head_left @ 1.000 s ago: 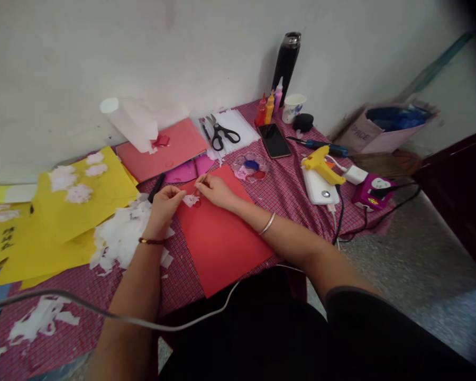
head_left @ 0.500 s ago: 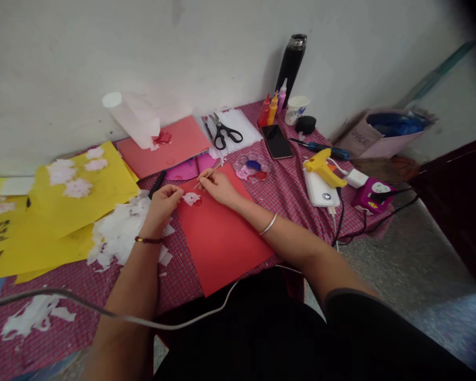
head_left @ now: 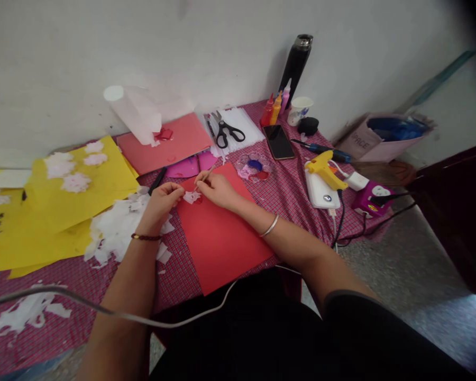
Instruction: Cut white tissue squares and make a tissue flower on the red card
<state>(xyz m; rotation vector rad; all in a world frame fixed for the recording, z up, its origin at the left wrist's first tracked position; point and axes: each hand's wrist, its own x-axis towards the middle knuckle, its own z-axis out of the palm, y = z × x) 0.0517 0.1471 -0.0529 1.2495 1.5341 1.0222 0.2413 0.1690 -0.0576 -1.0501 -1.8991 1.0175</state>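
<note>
**Thin stick at a pink paper piece, red sheet below**

Right hand (head_left: 216,189): fingers closed on a thin stick (head_left: 206,177), slanting down beside the pink paper piece (head_left: 191,197). Left hand (head_left: 164,201): fingertips pinched together at the piece's left edge; cannot tell whether paper is caught between them. Piece lies over the far end of the red sheet (head_left: 226,233), near a wet-looking red patch (head_left: 199,201).

Risks, as judged: the stick's tip could tear or crumple the flimsy paper if pressed hard; a sleeve or wrist brushing the paint palette (head_left: 263,175) could smear colour; a tug on the cords could shift the glue gun (head_left: 326,169).

Writing: "PACE" legible on the bag (head_left: 367,140), first letter unclear. Dark handwritten characters on the yellow paper (head_left: 59,222), too blurred to read.
</note>
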